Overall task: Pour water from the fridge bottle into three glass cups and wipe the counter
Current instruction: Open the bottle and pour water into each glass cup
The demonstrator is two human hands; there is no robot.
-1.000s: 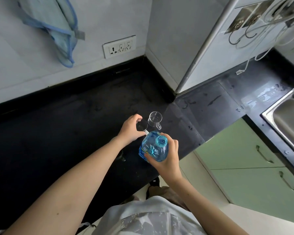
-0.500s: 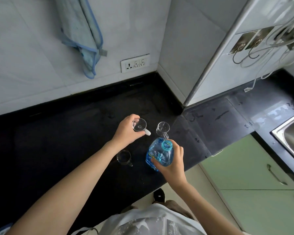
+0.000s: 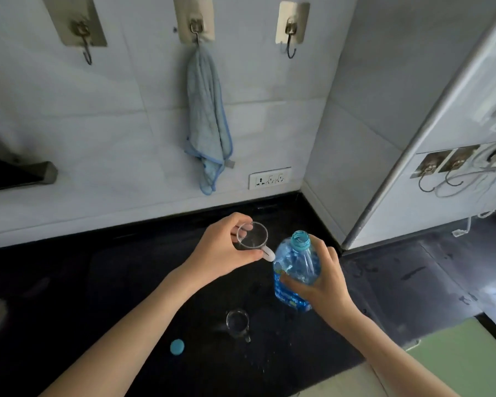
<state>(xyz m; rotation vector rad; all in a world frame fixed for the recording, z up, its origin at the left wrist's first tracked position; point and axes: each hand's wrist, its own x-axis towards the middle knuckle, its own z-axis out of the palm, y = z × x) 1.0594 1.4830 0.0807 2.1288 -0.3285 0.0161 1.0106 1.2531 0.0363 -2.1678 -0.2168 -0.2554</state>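
Observation:
My left hand (image 3: pixel 221 253) grips a small clear glass cup (image 3: pixel 252 236) with a handle, held above the black counter (image 3: pixel 69 296). My right hand (image 3: pixel 321 276) holds an uncapped blue water bottle (image 3: pixel 294 267), its mouth just right of the cup's rim. A second glass cup (image 3: pixel 237 323) stands on the counter below the hands. The blue bottle cap (image 3: pixel 177 347) lies on the counter near my left forearm. A third cup is not in view; the bottle may hide it.
A light blue cloth (image 3: pixel 208 121) hangs from a wall hook above a wall socket (image 3: pixel 269 178). Water droplets speckle the counter around the standing cup. A metal pole (image 3: pixel 407 144) runs up at the right. Green cabinet fronts (image 3: pixel 464 353) lie at lower right.
The view has tilted up, so the hooks and whole cloth now show. My left hand has lifted the cup higher, and the bottle has come up beside it.

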